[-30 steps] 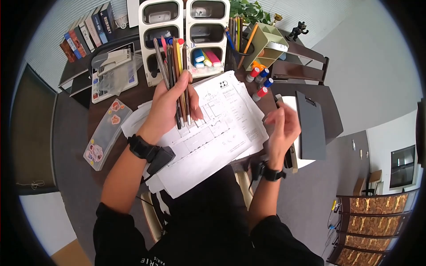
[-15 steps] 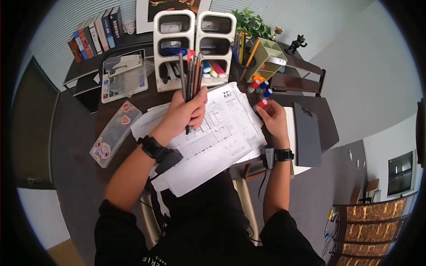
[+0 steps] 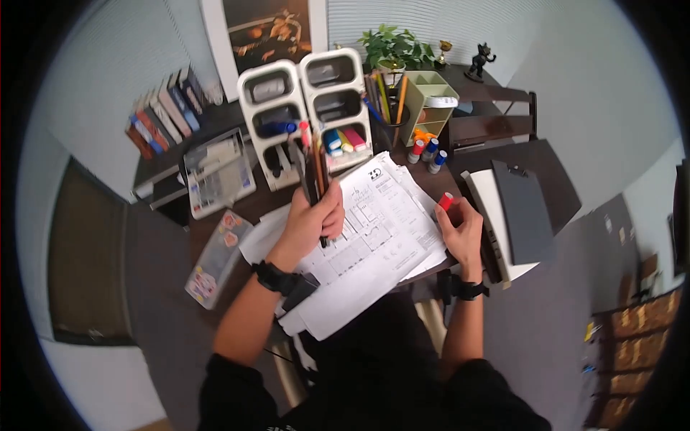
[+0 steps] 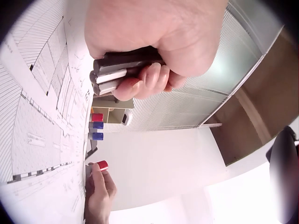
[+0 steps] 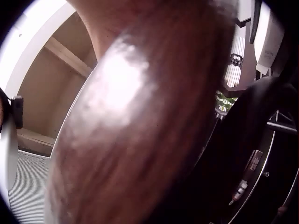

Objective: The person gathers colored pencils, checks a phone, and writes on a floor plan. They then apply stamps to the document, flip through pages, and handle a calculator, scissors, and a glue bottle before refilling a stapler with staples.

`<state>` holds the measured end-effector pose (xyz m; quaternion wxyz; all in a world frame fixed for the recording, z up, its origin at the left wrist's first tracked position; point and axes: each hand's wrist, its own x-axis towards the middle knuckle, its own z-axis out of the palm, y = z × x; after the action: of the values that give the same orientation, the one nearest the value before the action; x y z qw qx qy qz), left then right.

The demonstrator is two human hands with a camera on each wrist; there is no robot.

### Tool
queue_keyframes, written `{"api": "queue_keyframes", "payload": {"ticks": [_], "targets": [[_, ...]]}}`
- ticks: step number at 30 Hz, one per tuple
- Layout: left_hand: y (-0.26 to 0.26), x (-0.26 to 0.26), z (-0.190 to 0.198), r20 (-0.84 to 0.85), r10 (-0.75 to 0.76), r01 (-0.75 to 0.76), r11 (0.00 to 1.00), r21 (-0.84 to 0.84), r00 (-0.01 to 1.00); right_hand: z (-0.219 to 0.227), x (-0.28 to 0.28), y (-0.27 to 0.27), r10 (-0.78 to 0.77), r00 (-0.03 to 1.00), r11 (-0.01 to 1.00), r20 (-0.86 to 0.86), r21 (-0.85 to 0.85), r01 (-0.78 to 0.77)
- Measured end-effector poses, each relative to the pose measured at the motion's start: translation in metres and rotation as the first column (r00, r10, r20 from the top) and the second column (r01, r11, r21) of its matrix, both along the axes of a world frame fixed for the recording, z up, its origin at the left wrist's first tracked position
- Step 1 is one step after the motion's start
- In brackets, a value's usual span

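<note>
- Around you, pale slatted blinds and a grey floor frame the dark brown table (image 3: pixel 436 185), where white printed plan sheets (image 3: pixel 323 305) overlap in front of you.
- Your right hand (image 3: pixel 463 230) is closed in a pinch on a small red-capped grey cylinder (image 3: pixel 445 201), just beside the sheets' right edge; its long axis runs roughly upright, cap up, slightly tilted. Whether its base touches the table, you cannot tell.
- From that hand, the standing capped cylinders lie ahead and slightly left; it is nearer them than your left.
- Your left hand (image 3: pixel 313 215) is wrapped round a bundle of dark and brown pencils (image 3: pixel 310 172) over the sheets, their long axis pointing away from you.
- Count: one cylinder held; three standing, one red-capped (image 3: pixel 416 151), two blue-capped (image 3: pixel 438 162). The pencils overlap too much to count.
</note>
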<state>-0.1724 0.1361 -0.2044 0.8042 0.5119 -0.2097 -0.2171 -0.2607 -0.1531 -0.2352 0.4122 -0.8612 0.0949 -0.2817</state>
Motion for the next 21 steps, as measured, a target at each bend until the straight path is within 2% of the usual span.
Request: {"api": "queue_keyframes", "payload": {"ticks": [4, 6, 11, 12, 15, 17, 18, 21], "targets": [[0.001, -0.003, -0.001, 0.023, -0.011, 0.012, 0.999, -0.033, 1.0, 0.003, -0.005, -0.001, -0.022, 0.999, 0.998, 0.033, 0.058, 0.02], [-0.007, 0.0, 0.006, 0.066, 0.018, -0.016, 0.999, -0.037, 0.998, 0.004, -0.007, -0.005, 0.048, 0.997, 0.998, 0.061, 0.043, -0.051], [-0.05, 0.004, 0.049, 0.187, 0.162, -0.164, 0.986, -0.006, 0.969, 0.002, -0.01, -0.012, 0.058, 0.994, 0.996, 0.09, 0.065, -0.064], [-0.063, 0.012, 0.054, 0.219, 0.222, -0.219, 0.975, -0.041, 0.95, 0.002, -0.011, -0.013, 0.068, 0.994, 0.996, 0.088, 0.057, -0.074], [-0.097, 0.044, 0.074, 0.318, 0.256, -0.251, 0.966, -0.056, 0.913, 0.0, -0.01, -0.015, 0.085, 0.991, 0.993, 0.104, 0.076, -0.094], [-0.117, 0.074, 0.083, 0.376, 0.303, -0.333, 0.943, 0.015, 0.876, -0.001, -0.012, -0.017, 0.084, 0.989, 0.99, 0.121, 0.1, -0.097], [-0.132, 0.084, 0.088, 0.339, 0.319, -0.321, 0.946, -0.052, 0.885, 0.0, -0.012, -0.017, 0.09, 0.987, 0.99, 0.135, 0.097, -0.103], [-0.16, 0.124, 0.089, 0.362, 0.363, -0.382, 0.924, -0.022, 0.858, -0.002, -0.014, -0.02, 0.099, 0.983, 0.988, 0.155, 0.1, -0.115]]}}
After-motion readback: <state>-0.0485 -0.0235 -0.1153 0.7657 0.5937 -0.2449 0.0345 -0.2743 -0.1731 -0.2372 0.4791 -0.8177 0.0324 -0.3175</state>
